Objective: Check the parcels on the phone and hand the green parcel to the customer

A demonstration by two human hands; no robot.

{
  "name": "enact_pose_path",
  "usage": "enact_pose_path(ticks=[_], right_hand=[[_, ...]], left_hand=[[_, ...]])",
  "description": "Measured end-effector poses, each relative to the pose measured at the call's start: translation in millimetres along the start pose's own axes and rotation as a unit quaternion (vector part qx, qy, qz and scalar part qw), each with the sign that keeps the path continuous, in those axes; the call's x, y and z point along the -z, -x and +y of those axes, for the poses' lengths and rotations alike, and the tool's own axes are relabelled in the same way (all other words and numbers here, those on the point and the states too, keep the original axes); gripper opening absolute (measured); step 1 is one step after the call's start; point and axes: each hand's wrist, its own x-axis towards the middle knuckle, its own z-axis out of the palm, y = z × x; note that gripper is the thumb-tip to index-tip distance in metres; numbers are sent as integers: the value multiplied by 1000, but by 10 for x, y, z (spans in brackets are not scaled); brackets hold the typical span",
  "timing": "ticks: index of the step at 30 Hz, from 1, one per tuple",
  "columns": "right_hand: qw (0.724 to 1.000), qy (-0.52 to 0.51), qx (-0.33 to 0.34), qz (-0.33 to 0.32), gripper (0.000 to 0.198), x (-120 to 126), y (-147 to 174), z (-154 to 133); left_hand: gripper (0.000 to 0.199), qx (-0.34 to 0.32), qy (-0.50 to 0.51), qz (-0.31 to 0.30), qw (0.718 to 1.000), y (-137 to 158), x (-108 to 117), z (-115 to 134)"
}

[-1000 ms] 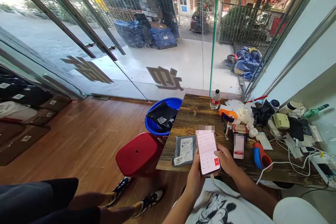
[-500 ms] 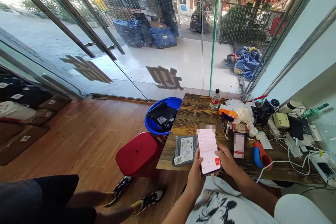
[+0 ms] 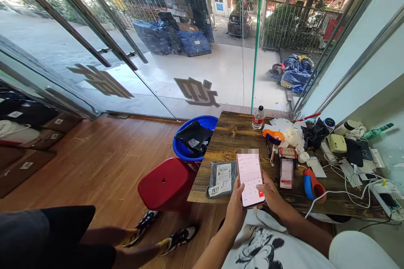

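Observation:
A smartphone with a lit keypad screen is held upright over the near edge of the wooden table. My left hand grips its left side and bottom. My right hand holds the right side, thumb resting on the screen. A white cable hangs from the phone's bottom. Just left of the phone, a grey parcel bag with a barcode label and a "7017" sticker lies on the table.
A red stool and a blue basin holding a black bag stand left of the table. A water bottle, tape dispensers, cables and chargers crowd the right side. Another person's legs and shoes are at the lower left. Glass doors ahead.
My right thumb has shifted slightly on the phone screen. The view has moved a little; the other person's legs shifted slightly.

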Motion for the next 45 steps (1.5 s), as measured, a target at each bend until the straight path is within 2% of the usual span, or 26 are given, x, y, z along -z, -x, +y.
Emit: enact_pose_path(ticks=[7, 12, 17, 23, 31, 37, 45], right_hand=[[1000, 10, 15, 14, 37, -12, -8, 49], [997, 35, 43, 50, 36, -28, -33, 59], [1000, 0, 9, 18, 41, -40, -35, 41], [1000, -1, 9, 23, 38, -63, -34, 27], [1000, -2, 9, 29, 41, -65, -38, 31], [1000, -1, 9, 23, 33, -39, -46, 57], [1000, 0, 17, 12, 40, -5, -73, 144]], left_hand=[[68, 2, 29, -38, 999, -12, 56, -28], [73, -6, 16, -24, 1000, 1, 38, -16], [72, 0, 4, -20, 1000, -2, 23, -14], [72, -16, 9, -7, 1000, -31, 20, -26], [73, -4, 7, -6, 1000, -38, 63, -40], [75, -8, -8, -2, 1000, -53, 66, -43], [69, -4, 13, -21, 1000, -54, 77, -52]])
